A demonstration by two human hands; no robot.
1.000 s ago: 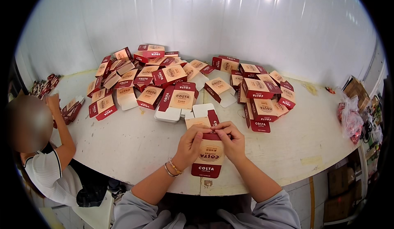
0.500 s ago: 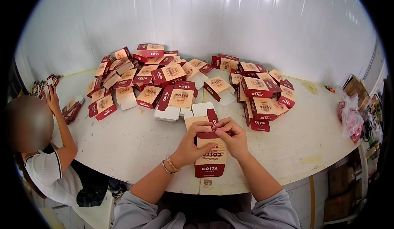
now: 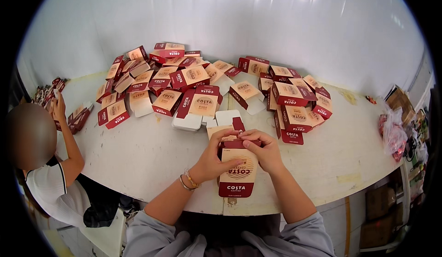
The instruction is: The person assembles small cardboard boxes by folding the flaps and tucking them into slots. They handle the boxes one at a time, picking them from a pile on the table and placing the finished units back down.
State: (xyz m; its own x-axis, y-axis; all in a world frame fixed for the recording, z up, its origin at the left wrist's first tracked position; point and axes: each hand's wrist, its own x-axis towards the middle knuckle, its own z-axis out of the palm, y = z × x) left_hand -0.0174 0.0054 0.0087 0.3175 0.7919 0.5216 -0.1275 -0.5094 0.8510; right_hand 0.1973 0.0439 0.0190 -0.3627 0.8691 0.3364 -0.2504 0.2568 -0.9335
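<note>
Between my hands lies a red and cream carton (image 3: 236, 174) on the near middle of the table, its red-ended flap pointing toward me. My left hand (image 3: 217, 154) grips its left side, thumb across the cream face. On the far red edge, my right hand (image 3: 262, 150) presses with thumb and bent fingers; the fingers partly hide that edge. Just beyond my fingertips, another carton with a white flap (image 3: 227, 117) is partly covered by my hands. Stacked flat cartons (image 3: 205, 104) rest behind it, white undersides showing.
Folded cartons are heaped at the far left (image 3: 189, 77) and far right (image 3: 294, 119) along a pale wall (image 3: 221, 26). A co-worker (image 3: 55, 188) sits at the left. A clear plastic bag (image 3: 392, 132) and brown boxes (image 3: 380, 201) stand beyond the table's right edge.
The carton's far red edge has folded over, and my right hand has shifted slightly right and opened a little along it. My left hand keeps its hold.
</note>
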